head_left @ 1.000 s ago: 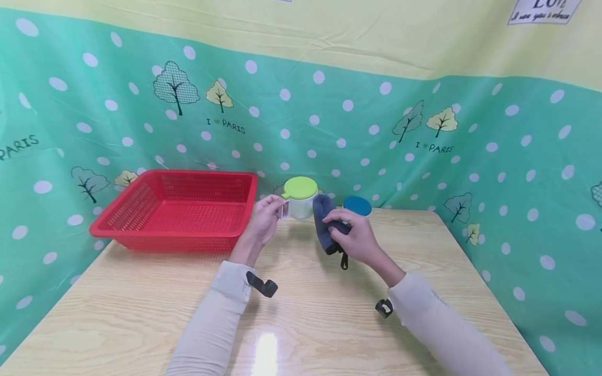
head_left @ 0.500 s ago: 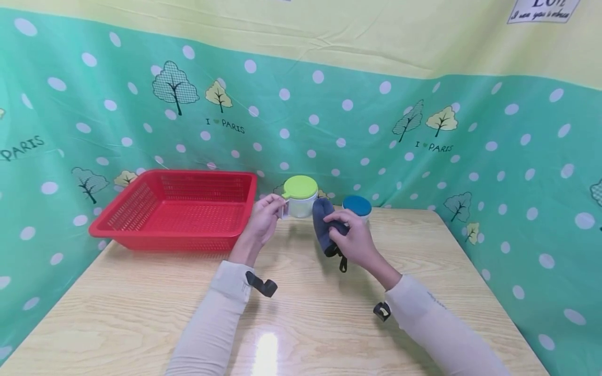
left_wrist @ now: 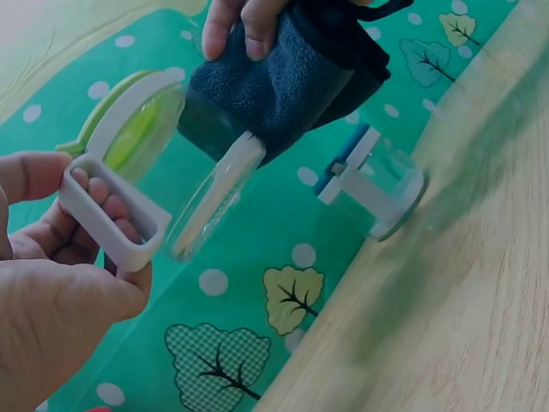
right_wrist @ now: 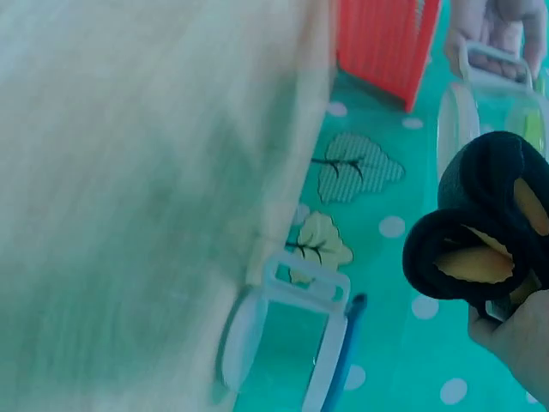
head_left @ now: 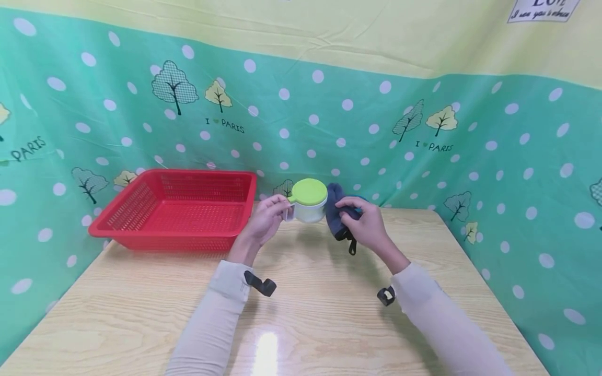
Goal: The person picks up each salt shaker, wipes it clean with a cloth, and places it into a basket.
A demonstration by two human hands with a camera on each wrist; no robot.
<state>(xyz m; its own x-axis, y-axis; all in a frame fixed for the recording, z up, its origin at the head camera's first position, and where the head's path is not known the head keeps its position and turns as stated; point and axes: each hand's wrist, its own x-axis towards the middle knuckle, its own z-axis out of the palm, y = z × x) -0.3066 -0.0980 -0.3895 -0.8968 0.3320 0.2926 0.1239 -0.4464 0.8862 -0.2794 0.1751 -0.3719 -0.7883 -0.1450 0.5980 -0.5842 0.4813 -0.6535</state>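
Observation:
My left hand (head_left: 264, 222) grips the white handle (left_wrist: 120, 227) of a clear jar (head_left: 310, 213) with a green lid (head_left: 309, 191). In the left wrist view, the jar is held up off the wooden table. My right hand (head_left: 369, 225) pinches a folded dark-blue fleecy cloth (head_left: 334, 213) with black trim and a hanging loop. The cloth lies against the jar's right side, covering part of its clear wall. In the right wrist view, the cloth's folds (right_wrist: 493, 215) show a tan inside. A second clear jar (left_wrist: 377, 193) with a blue lid stands behind my right hand.
A red plastic basket (head_left: 171, 241) stands on the left of the wooden table (head_left: 301, 313). A green dotted curtain (head_left: 291, 125) hangs close behind the jars and along both sides.
The green-lidded jar has shifted slightly right and tilted in my left hand. My right hand has moved the cloth right and up, now largely covering the blue-lidded jar in the head view.

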